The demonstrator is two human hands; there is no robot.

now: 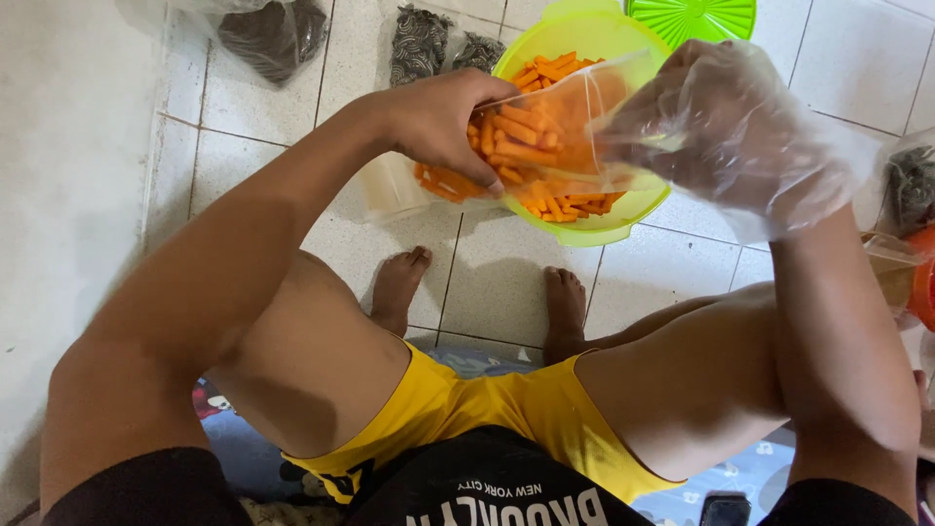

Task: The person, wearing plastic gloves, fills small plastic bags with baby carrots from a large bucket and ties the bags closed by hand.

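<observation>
At the far left, a clear plastic bag of dark dried pieces (273, 34) is lying on the white tiled floor (243, 127). Just right of it, two more small clear bags of dark pieces (429, 44) are sitting beside the bowl's rim.

The bare left hand (443, 122) is reaching in from the left with its fingers curled down, pinching the near edge of a clear thin plastic bag (555, 131) part-filled with orange snack sticks; the fingertips are closing on the plastic, not spread. The bag is hanging in the air directly over a lime-green round plastic bowl (604, 229), which is standing on the floor in front of the person's two bare feet (399, 282) and is holding more of the same orange sticks (550, 73).

The right hand (711, 122), covered in a loose transparent plastic glove, is meeting the bag's other side; its fingers are bent toward the bag's mouth, though the crumpled glove is hiding whether they are actually gripping it.

Behind the bowl, a lime-green ribbed lid (691, 18) is lying at the top edge. At the far right, another clear bag of dark pieces (911, 185) is resting above an orange object (923, 278) cut off by the picture's edge.
</observation>
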